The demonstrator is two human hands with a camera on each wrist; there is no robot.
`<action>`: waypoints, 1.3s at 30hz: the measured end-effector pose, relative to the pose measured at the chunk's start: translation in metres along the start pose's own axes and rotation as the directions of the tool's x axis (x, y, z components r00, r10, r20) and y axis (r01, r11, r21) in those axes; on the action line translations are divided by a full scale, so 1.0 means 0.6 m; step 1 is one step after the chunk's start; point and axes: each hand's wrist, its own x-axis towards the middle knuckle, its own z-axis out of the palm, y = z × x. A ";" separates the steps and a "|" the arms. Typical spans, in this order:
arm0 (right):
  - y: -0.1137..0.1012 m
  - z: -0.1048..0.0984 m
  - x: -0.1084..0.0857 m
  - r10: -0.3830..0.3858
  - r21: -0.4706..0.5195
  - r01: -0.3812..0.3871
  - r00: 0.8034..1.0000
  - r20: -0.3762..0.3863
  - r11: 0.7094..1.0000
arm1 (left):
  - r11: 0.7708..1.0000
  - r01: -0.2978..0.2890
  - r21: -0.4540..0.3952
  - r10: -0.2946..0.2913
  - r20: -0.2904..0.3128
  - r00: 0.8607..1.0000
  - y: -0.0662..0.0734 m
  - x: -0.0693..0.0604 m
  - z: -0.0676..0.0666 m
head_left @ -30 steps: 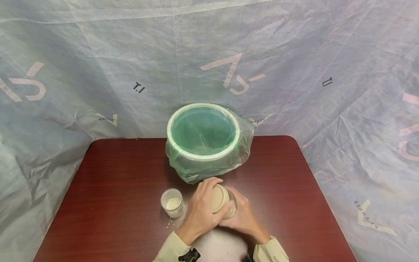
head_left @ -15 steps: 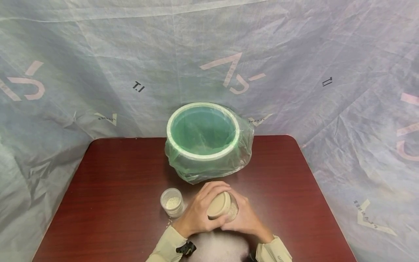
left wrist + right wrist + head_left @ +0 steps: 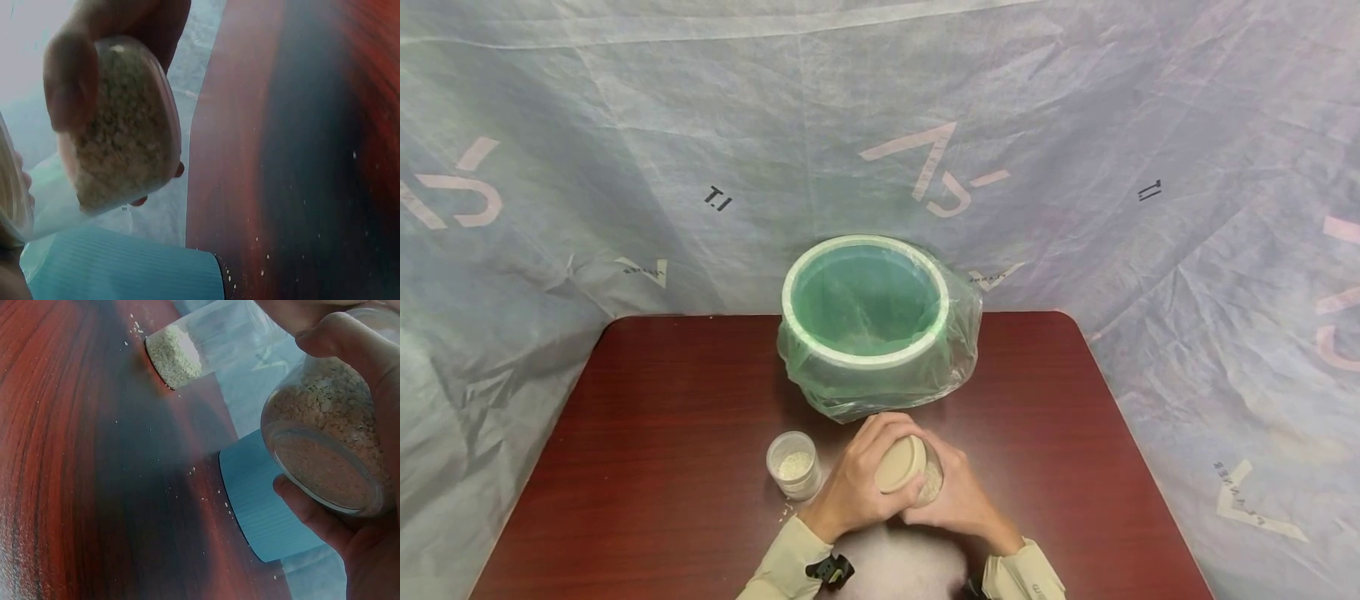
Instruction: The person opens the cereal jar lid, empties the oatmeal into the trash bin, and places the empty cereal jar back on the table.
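Observation:
A clear jar [image 3: 325, 412] filled with flakes is tilted above the table's front part, its beige lid [image 3: 900, 465] facing up and left. The left hand [image 3: 859, 483] curls its fingers and thumb round the lid. The right hand [image 3: 961, 492] grips the jar's body; in the right wrist view its base faces the camera. Whether the lid sits fully on the jar cannot be told. Left of the hands stands an uncovered clear jar [image 3: 794, 467], partly filled with pale flakes.
A blue-green bin [image 3: 865, 361] with a pale rim and a loose clear bag round it stands behind the hands. Loose flakes [image 3: 787, 510] lie on the dark red table [image 3: 685, 417]. Grey sheeting hangs behind and at both sides.
Both hands have shifted slightly with the held jar, and the lid's tilt has altered. Its grip by both hands continues. The uncovered jar and the bin have not moved.

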 end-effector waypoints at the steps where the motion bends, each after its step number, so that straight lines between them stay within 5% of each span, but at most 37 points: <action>1: 0.000 0.000 0.001 -0.002 -0.002 0.002 1.000 -0.005 1.000 | 1.000 0.012 0.005 -0.012 -0.007 1.000 0.000 0.000 0.001; 15: 0.011 0.005 0.010 -0.005 -0.029 0.004 0.999 -0.047 1.000 | 0.983 0.174 0.052 -0.167 -0.118 0.979 0.008 0.001 0.021; 39: 0.013 0.013 0.030 -0.068 -0.121 0.052 0.990 -0.126 0.991 | 0.925 0.362 0.113 -0.326 -0.252 0.911 0.023 0.017 0.035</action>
